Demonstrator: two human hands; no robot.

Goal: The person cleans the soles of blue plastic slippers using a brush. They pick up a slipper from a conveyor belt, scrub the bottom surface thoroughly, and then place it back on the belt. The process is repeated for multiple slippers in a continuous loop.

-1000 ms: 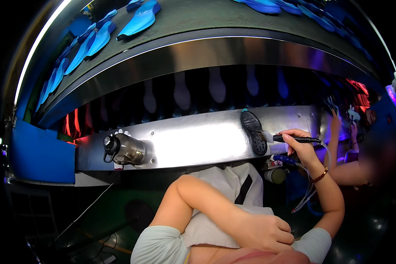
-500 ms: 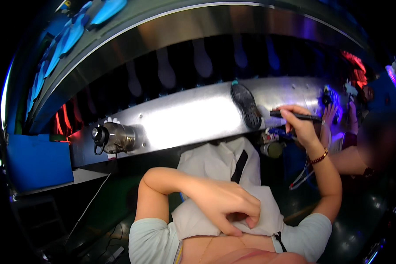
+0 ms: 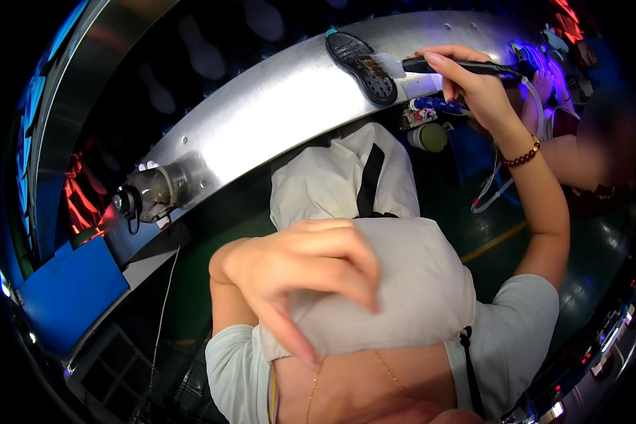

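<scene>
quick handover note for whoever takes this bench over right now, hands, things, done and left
Right hand: holds a brush, bristles on the black shoe sole.
Left hand: holds nothing, rests on the grey apron at the chest.
Sole lies on the shiny metal rail; a motor sits at the rail's left end.
Done: brush is at the sole's right side.
Left: cannot tell how much of the sole is brushed.

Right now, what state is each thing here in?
Black shoe sole: lying tread-up on the metal ledge, bristles on it.
Brush: held in the right hand, tip on the sole.
Left hand: holds nothing, fingers spread on the grey apron.
Motor-like metal cylinder: fixed at the ledge's end.
</scene>
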